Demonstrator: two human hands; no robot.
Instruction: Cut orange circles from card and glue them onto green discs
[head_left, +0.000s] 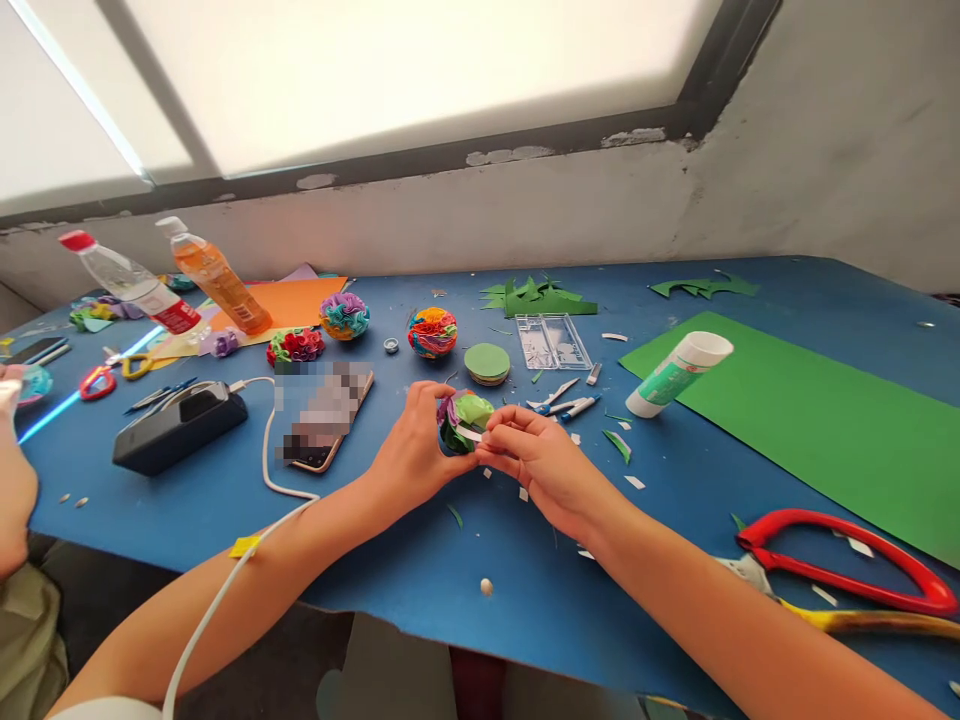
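Observation:
My left hand is closed around a small paper flower ball with green and purple folds, held just above the blue table. My right hand pinches a thin white strip against the ball's front. Both hands meet at the table's middle. A stack of green paper circles lies just behind the hands, and small pens or cutters lie to its right.
Finished paper balls sit behind. A phone, black power bank and white cable lie left. Glue stick and green sheet lie right, big red scissors at the near right. Two bottles and another person's arm are at the far left.

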